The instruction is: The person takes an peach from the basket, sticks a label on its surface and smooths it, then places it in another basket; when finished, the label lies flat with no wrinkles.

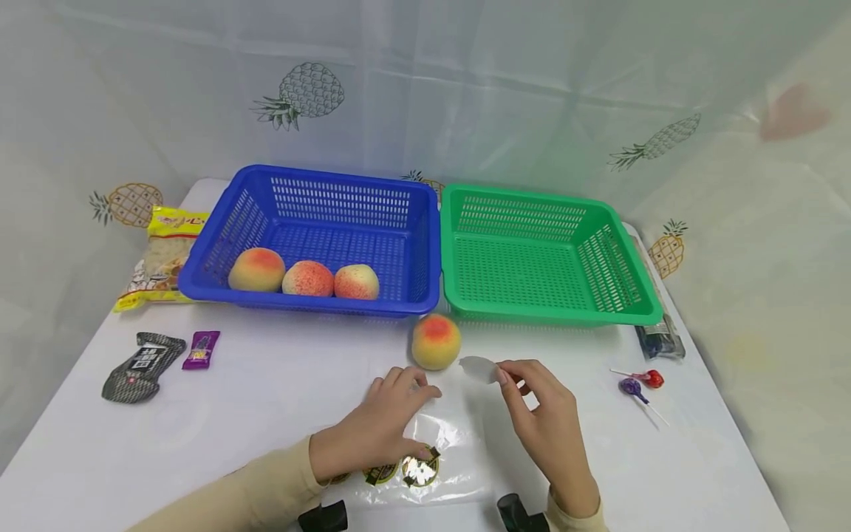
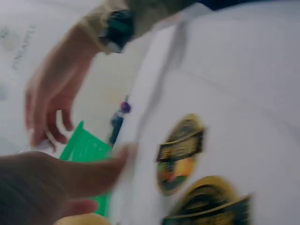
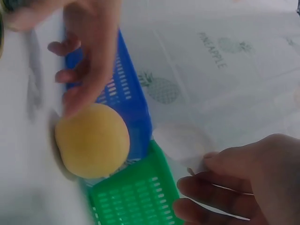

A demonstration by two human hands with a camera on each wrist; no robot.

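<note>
My right hand [image 1: 548, 425] pinches a thin, greyish see-through oval piece, perhaps a sticker [image 1: 477, 369], between thumb and forefinger. Just left of it a yellow peach with a red top [image 1: 436, 342] sits on the table. My left hand [image 1: 380, 423] hovers or rests over a clear sheet [image 1: 462, 462], fingers loosely bent and nothing in its grasp; whether it touches the sheet I cannot tell. Black-and-gold oval labels [image 1: 421, 467] lie on that sheet, blurred but larger in the left wrist view, where one label [image 2: 180, 154] shows a fruit picture.
Behind stand a blue basket [image 1: 332, 303] with several peaches along its front and a green basket [image 1: 552, 318]. Left lie a yellow snack bag [image 1: 166, 251], a black-and-white packet [image 1: 142, 369] and a purple packet [image 1: 201, 349]. Two lollipops, purple [image 1: 630, 386] and red [image 1: 654, 378], lie right.
</note>
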